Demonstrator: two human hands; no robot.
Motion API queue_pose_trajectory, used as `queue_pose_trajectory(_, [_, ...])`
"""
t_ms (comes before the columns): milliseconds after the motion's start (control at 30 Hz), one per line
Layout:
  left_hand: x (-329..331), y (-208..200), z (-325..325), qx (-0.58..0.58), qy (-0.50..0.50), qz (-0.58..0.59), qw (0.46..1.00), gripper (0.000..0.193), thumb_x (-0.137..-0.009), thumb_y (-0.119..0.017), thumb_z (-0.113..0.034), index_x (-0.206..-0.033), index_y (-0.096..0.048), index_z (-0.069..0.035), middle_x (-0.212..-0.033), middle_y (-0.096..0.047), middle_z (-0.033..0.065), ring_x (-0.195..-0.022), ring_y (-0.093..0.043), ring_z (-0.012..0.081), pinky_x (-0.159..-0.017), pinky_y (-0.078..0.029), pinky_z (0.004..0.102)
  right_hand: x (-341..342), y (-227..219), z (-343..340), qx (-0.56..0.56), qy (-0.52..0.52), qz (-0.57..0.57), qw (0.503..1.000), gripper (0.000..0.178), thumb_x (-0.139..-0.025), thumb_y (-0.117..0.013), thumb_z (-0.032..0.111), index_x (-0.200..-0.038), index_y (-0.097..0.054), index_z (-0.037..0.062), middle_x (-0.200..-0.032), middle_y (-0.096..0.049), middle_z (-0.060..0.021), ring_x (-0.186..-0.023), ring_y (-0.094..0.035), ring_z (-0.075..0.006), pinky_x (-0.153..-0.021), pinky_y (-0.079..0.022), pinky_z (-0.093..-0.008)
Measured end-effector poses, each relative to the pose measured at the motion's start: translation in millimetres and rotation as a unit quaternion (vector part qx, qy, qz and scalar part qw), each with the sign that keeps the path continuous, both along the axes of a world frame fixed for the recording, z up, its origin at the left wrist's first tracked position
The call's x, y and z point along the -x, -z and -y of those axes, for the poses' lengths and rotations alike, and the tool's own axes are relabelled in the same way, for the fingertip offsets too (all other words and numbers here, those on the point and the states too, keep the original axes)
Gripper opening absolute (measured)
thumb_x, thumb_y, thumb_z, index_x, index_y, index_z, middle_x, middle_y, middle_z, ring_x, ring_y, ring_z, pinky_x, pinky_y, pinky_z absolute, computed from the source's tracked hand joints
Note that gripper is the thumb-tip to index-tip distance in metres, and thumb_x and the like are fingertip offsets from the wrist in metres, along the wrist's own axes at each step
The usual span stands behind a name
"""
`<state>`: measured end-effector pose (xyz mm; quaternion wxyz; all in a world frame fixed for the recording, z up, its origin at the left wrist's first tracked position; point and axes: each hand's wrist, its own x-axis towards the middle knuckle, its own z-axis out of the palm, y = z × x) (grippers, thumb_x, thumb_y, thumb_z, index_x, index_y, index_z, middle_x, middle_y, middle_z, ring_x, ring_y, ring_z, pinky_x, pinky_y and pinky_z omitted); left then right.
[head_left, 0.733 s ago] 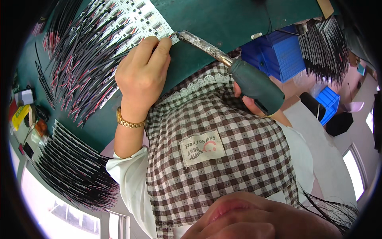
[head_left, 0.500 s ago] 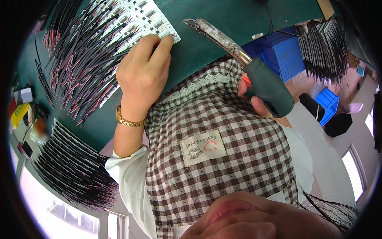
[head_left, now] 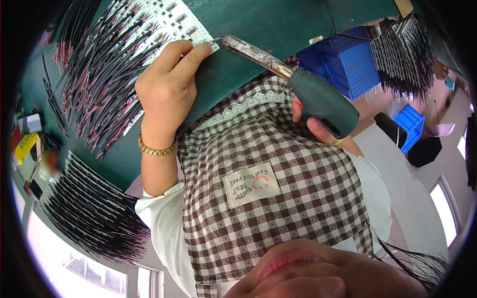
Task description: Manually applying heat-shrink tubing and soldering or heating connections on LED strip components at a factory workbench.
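Note:
My left hand (head_left: pixel 166 92) is over the near right corner of a white circuit board (head_left: pixel 191 22). Its thumb and index finger pinch a thin wire (head_left: pixel 210 43) against that corner; the grip itself is mostly hidden. Many black and red wires (head_left: pixel 104 84) fan out leftward from the board. My right hand (head_left: pixel 320 131) is wrapped around the dark green handle of a soldering iron (head_left: pixel 323 102). The iron's crusted metal barrel slants up to the left, its tip right beside the pinched wire. Whether the tip touches the board, I cannot tell.
The board lies on a green work table (head_left: pixel 258 22). Another wired bundle (head_left: pixel 94 213) hangs at the lower left, and a further one (head_left: pixel 402 57) stands at the upper right. Blue crates (head_left: pixel 355 67) are beyond the table's right edge. A white plug-like piece (head_left: pixel 315 40) lies near that edge.
The soldering iron has moved left and slightly down, bringing its tip to the board's corner. My left hand has shifted a little left, with the board.

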<state>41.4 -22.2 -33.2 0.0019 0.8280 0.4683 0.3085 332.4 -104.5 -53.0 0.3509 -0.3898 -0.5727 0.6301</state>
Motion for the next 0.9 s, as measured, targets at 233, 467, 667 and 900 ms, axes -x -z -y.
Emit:
queue_pose_trajectory(233, [-2.2, 6.6, -4.6, -0.015, 0.016, -0.003, 1.000, 0.028, -0.067, -0.063, 0.001, -0.089, -0.070, -0.014, -0.080, -0.061, -0.0011, -0.057, -0.057, 0.0147, -0.048, -0.044, 0.0258, -7.2, 6.3, -1.5, -0.032, -0.008, 0.048, 0.998, 0.049, -0.085, -0.061, 0.035, -0.114, -0.050, -0.0028, -0.085, -0.054, -0.0070, -0.074, -0.052, -0.0144, -0.065, -0.044, -0.0273])
queue_pose_trajectory(467, [-3.9, 9.8, -1.9, -0.023, 0.016, -0.015, 1.000, 0.028, -0.068, -0.063, 0.001, -0.090, -0.069, -0.013, -0.080, -0.060, -0.0003, -0.056, -0.056, 0.0147, -0.049, -0.044, 0.0260, -9.0, 8.5, -5.0, -0.025, -0.032, 0.065, 0.997, 0.046, -0.085, -0.061, 0.036, -0.109, -0.051, -0.0020, -0.085, -0.054, -0.0061, -0.073, -0.051, -0.0140, -0.066, -0.043, -0.0268])
queue_pose_trajectory(667, [-4.8, 9.1, -0.9, -0.029, 0.017, -0.028, 0.999, 0.028, -0.068, -0.062, 0.000, -0.090, -0.070, -0.013, -0.081, -0.061, -0.0002, -0.057, -0.057, 0.0143, -0.049, -0.044, 0.0257, -12.1, 13.6, -3.5, -0.048, -0.042, 0.076, 0.995, 0.048, -0.086, -0.059, 0.036, -0.112, -0.051, -0.0033, -0.084, -0.054, -0.0072, -0.072, -0.051, -0.0148, -0.066, -0.043, -0.0275])
queue_pose_trajectory(900, [-2.9, 9.5, -2.4, -0.024, 0.015, -0.036, 0.999, 0.028, -0.067, -0.061, 0.001, -0.088, -0.070, -0.015, -0.082, -0.062, -0.0012, -0.056, -0.057, 0.0141, -0.048, -0.044, 0.0253, -11.1, 10.3, -0.7, -0.070, 0.001, 0.002, 0.998, 0.055, -0.088, -0.057, 0.032, -0.126, -0.045, -0.0053, -0.087, -0.055, -0.0095, -0.076, -0.051, -0.0162, -0.068, -0.043, -0.0290])
